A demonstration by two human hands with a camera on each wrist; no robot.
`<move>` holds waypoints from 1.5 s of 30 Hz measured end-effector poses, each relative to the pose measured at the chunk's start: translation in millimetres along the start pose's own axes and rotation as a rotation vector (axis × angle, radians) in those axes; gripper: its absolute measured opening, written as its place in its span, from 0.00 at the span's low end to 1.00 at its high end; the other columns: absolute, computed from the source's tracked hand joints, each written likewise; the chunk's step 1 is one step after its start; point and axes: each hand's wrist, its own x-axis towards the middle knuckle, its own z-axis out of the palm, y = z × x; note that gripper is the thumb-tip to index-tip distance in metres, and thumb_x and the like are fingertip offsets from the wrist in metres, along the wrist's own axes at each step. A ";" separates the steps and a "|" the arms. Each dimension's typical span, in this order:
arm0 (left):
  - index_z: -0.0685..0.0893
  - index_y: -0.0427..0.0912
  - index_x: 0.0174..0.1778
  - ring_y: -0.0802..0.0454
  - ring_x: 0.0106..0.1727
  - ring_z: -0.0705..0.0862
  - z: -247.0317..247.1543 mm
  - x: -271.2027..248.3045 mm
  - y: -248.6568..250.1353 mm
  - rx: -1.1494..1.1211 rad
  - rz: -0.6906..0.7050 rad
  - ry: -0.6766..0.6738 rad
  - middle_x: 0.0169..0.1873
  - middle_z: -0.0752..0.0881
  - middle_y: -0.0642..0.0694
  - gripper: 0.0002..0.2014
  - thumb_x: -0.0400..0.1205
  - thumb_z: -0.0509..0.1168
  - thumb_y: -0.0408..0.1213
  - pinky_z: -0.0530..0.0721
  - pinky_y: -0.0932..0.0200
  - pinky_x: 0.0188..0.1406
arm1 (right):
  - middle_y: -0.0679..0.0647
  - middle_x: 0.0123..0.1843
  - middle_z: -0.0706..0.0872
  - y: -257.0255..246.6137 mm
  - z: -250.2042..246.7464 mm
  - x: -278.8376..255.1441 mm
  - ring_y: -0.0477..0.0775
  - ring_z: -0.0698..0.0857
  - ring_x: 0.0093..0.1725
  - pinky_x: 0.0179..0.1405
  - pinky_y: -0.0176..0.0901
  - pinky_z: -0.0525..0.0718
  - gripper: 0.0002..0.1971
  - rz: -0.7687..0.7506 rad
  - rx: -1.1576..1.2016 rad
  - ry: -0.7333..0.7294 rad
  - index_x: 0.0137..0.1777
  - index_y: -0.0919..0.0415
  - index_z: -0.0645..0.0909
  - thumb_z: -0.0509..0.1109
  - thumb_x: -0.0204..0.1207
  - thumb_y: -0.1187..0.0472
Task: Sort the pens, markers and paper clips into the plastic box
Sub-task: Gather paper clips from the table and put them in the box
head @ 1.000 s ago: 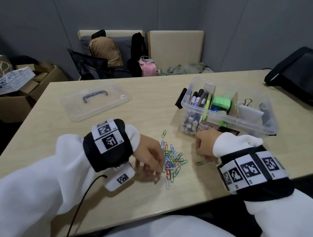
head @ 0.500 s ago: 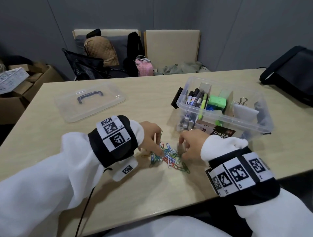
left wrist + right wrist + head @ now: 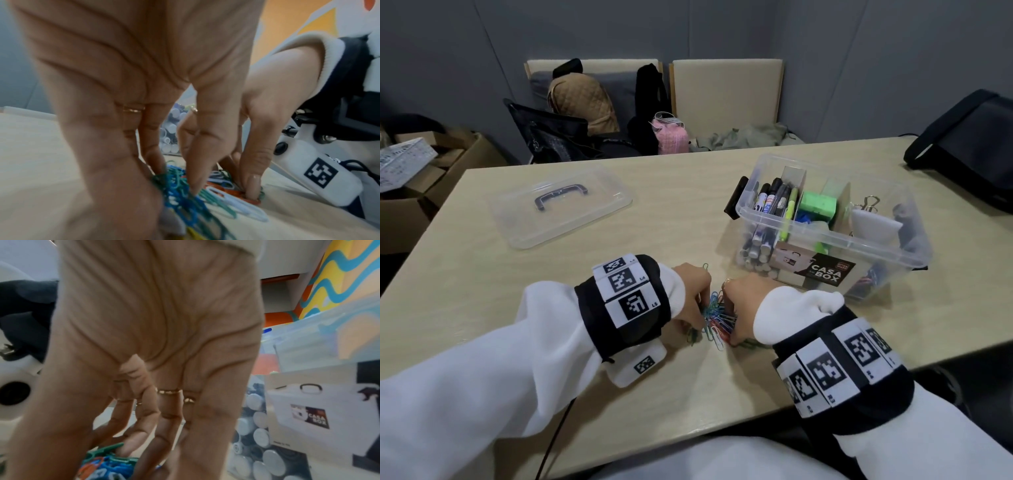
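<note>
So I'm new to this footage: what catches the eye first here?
The heap of coloured paper clips near the table's front edge, with the left hand and right hand pressing in on it from either side. Behind it to the right stands the open plastic box with markers at its left end; its lid lies far left.
</note>
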 end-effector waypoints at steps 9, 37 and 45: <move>0.87 0.32 0.53 0.49 0.38 0.82 0.9 -4.9 2.2 -0.140 -0.008 0.025 0.44 0.88 0.39 0.11 0.77 0.67 0.31 0.84 0.55 0.51 | 0.53 0.51 0.87 2.1 4.3 4.8 0.55 0.80 0.39 0.38 0.41 0.77 0.11 0.005 -0.010 0.081 0.55 0.59 0.85 0.67 0.76 0.69; 0.83 0.32 0.39 0.51 0.27 0.88 -87.0 4.4 56.9 -0.757 0.393 0.160 0.29 0.88 0.39 0.05 0.74 0.70 0.19 0.90 0.57 0.32 | 0.55 0.29 0.91 125.3 -72.1 -61.3 0.51 0.92 0.34 0.46 0.45 0.90 0.06 0.073 0.680 0.398 0.36 0.61 0.86 0.76 0.70 0.71; 0.82 0.28 0.36 0.49 0.23 0.86 -110.5 38.3 124.3 -0.897 0.407 0.258 0.32 0.85 0.30 0.05 0.75 0.68 0.17 0.90 0.55 0.32 | 0.54 0.29 0.90 179.5 -64.6 -73.9 0.47 0.90 0.30 0.34 0.44 0.89 0.06 0.384 0.687 0.540 0.34 0.59 0.86 0.76 0.71 0.68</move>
